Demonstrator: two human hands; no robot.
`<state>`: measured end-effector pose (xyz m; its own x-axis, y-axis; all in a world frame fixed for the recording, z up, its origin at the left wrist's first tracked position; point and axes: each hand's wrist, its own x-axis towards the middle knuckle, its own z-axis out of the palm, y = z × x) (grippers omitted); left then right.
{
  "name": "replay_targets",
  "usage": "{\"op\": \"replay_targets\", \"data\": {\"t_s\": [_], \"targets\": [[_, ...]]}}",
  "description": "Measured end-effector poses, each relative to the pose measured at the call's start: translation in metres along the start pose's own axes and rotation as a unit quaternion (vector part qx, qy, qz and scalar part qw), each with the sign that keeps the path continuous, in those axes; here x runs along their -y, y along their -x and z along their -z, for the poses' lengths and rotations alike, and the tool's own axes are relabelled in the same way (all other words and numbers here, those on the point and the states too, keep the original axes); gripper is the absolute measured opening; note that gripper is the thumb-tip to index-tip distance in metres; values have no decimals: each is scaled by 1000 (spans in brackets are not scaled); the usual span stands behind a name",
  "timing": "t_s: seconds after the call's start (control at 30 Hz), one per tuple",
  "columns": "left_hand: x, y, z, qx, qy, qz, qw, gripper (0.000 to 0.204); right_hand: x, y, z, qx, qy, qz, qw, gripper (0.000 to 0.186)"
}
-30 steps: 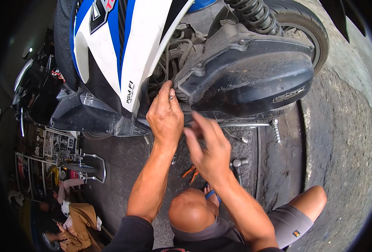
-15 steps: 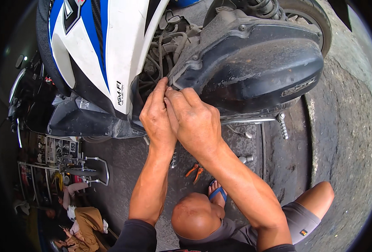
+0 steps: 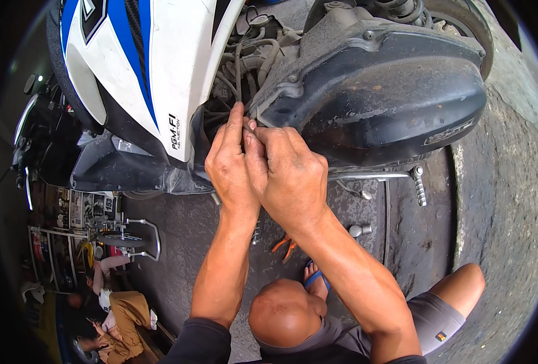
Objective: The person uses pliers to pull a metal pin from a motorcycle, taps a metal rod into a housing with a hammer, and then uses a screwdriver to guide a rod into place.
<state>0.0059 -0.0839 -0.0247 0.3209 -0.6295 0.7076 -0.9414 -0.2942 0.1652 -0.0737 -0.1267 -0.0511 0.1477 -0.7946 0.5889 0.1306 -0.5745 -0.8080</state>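
Observation:
A scooter with a white, blue and black side panel (image 3: 178, 73) fills the upper view, beside a dusty black engine-side cover (image 3: 378, 109). Between them, hoses and engine parts (image 3: 251, 67) show. My left hand (image 3: 228, 164) reaches up to the cover's front edge, its fingers bunched, the index fingertip beside a hose. My right hand (image 3: 287, 173) is pressed against it, thumb and fingers curled together at the same spot; whatever the fingertips of both hands hold is too small and hidden to make out.
Orange-handled pliers (image 3: 284, 246), a silver tool (image 3: 360, 230) and my sandalled foot (image 3: 314, 279) are below the hands. The kickstart lever (image 3: 419, 185) sticks out right. Another scooter (image 3: 35, 139) stands at the left; a seated person in brown trousers (image 3: 129, 315) is at lower left.
My right hand has moved up and left to join my left hand at the cover's edge, its fingers closing. The scooter appears slightly further right in the view over the last half second.

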Motion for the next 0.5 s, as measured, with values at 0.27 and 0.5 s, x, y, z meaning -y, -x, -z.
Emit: {"op": "replay_targets", "data": {"t_s": [0.27,0.5], "targets": [[1,-1,0,-3,-3,-1,1000,38,0,-2,0,3,-7,0,1000,11],[1,-1,0,-8,1,0,1000,37,-1,-2,-1,2,-4,5,1000,11]]}}
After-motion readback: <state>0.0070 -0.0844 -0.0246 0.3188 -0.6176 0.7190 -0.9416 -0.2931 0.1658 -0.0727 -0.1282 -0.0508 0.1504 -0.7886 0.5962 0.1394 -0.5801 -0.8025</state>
